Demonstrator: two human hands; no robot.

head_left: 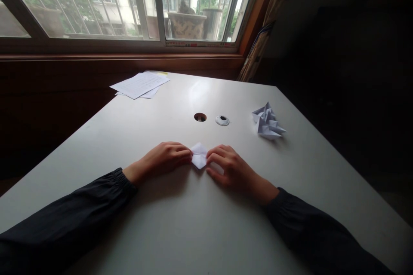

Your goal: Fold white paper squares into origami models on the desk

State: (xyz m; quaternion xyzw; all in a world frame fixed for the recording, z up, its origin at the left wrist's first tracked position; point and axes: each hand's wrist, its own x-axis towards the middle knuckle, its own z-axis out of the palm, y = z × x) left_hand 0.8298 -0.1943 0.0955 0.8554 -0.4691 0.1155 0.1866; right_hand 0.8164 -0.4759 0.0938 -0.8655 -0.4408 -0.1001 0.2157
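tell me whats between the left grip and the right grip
In the head view, a small folded piece of white paper lies there, touching the left grip and the right grip.

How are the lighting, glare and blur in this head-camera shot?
Head view: the window is bright while the right side falls dark; glare sits on the white table; the left hand and right hand look sharp, casting soft shadows; wide-angle distortion bows the edges.

I see a small folded white paper (199,157), diamond-shaped, flat on the table (129,146), crease across its upper half, bottom point toward me, side corners hidden between the left hand (158,163) and right hand (235,172).
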